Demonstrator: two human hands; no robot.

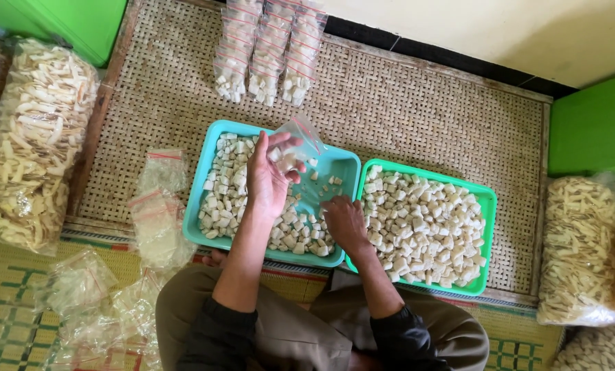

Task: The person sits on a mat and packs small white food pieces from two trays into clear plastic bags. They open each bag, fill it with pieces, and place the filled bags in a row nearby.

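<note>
Over the teal tray (207, 165), left hand (266, 180) grips a small bag (300, 137).

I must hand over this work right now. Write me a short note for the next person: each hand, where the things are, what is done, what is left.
Left hand: raised over the teal plastic tray, holding a small clear plastic bag with a few pale cube-shaped snack pieces.
Right hand: down in the teal tray's right end, fingers on loose pieces; whether it grips any I cannot tell.
Green plastic tray: beside it, full of the same pieces.
Done: three filled bags lie at the top of the woven mat.
Left: both trays hold many pieces; empty clear bags lie left of the teal tray.
</note>
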